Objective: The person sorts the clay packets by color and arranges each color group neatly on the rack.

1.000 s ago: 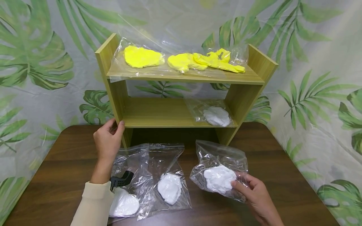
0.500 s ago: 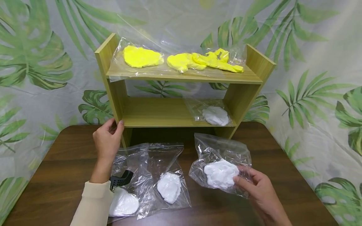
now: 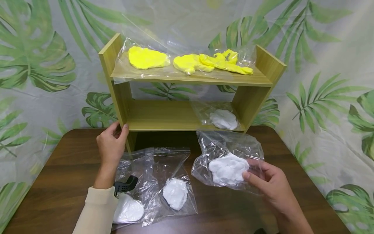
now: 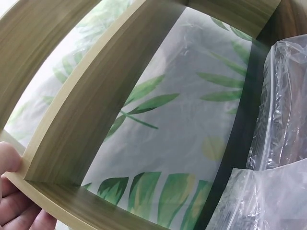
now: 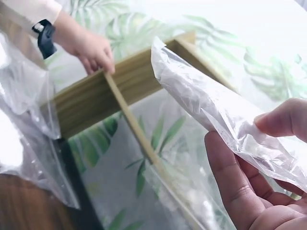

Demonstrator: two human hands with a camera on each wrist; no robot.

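My right hand [image 3: 270, 183] pinches a clear zip bag with a flattened white clay-like lump [image 3: 228, 170] inside. The thumb lies on the bag's near face and the fingers are behind it. In the right wrist view this bag [image 5: 211, 108] slants up and away from the hand. The left hand [image 3: 112, 143] grips the left side panel of a small wooden shelf [image 3: 160, 113] near its middle board. In the left wrist view, thumb and fingers [image 4: 19, 211] hold that panel's edge from both sides. A bagged white lump [image 3: 223, 119] lies on the middle board's right end.
Two more bagged white lumps lie on the brown table [image 3: 52, 182], one at the middle [image 3: 176, 194] and one by the left sleeve [image 3: 128, 209]. Bagged yellow lumps [image 3: 148, 58] rest on the top board. A leaf-print cloth [image 3: 315, 48] hangs behind.
My right hand has lifted the bag with the white lump up and away from me, toward the shelf's middle board. The left hand has stayed on the side panel.
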